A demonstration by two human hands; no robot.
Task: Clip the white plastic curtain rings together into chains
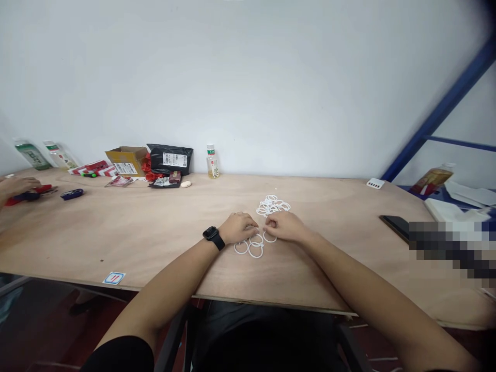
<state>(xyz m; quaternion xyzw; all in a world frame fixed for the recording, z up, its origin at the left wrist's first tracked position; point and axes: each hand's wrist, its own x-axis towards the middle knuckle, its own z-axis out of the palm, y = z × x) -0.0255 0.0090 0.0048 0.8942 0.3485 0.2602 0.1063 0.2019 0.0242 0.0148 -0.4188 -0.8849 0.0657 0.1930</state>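
Note:
Thin white plastic rings lie on the wooden tabletop (163, 243) around my hands. My left hand (238, 227), with a black watch (213, 236) on its wrist, has its fingers bent over a white ring (256, 244); its fingertips are close together at the ring's upper edge. Across a small gap, my right hand (287, 226) is closed in a pinch on another white ring (270, 240), partly hidden by the fingers. Two more loose rings (241, 248) lie just below my left hand. Beyond both hands is a heap of similar rings (271, 205).
By the wall stand a bottle (213, 163), a cardboard box (126, 159) and a black parcel (170, 157). Another person's hand (19, 187) is at the far left. A phone (395, 227) and a white charger block (375, 183) lie on the right.

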